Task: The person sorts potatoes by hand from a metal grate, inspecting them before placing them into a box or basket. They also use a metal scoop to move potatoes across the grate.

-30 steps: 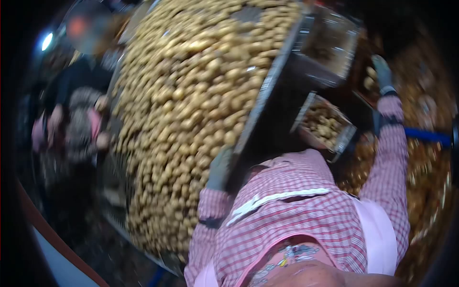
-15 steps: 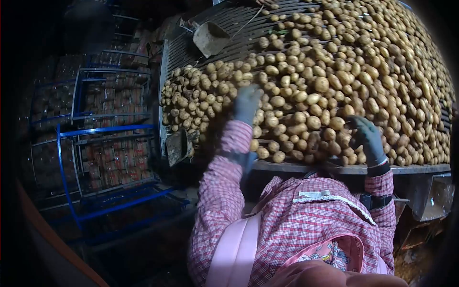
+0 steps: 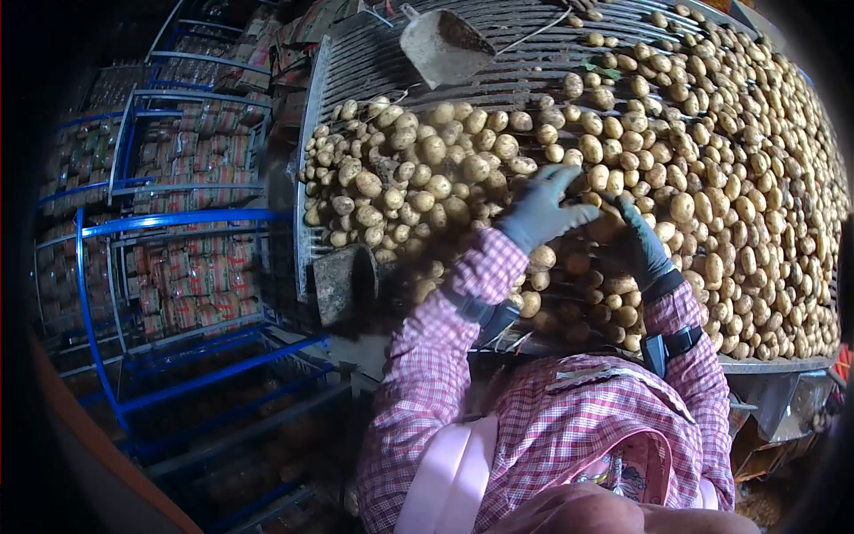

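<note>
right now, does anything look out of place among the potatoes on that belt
Yes: a green leaf lies among the potatoes near the top of the slatted belt, and a metal scoop rests on the bare slats. Both gloved hands work farther down.

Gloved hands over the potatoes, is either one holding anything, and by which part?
Cannot be told. The left hand hangs spread over the potatoes; the right hand curls down among them, its fingertips hidden.

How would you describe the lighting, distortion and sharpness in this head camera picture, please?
Head view: strong fisheye bending, with a black vignette at the corners; bright light falls on the potatoes and the slatted table, while the blue racks on the left sit in dim shadow; the gloved left hand and right hand are sharp, with little blur.
</note>
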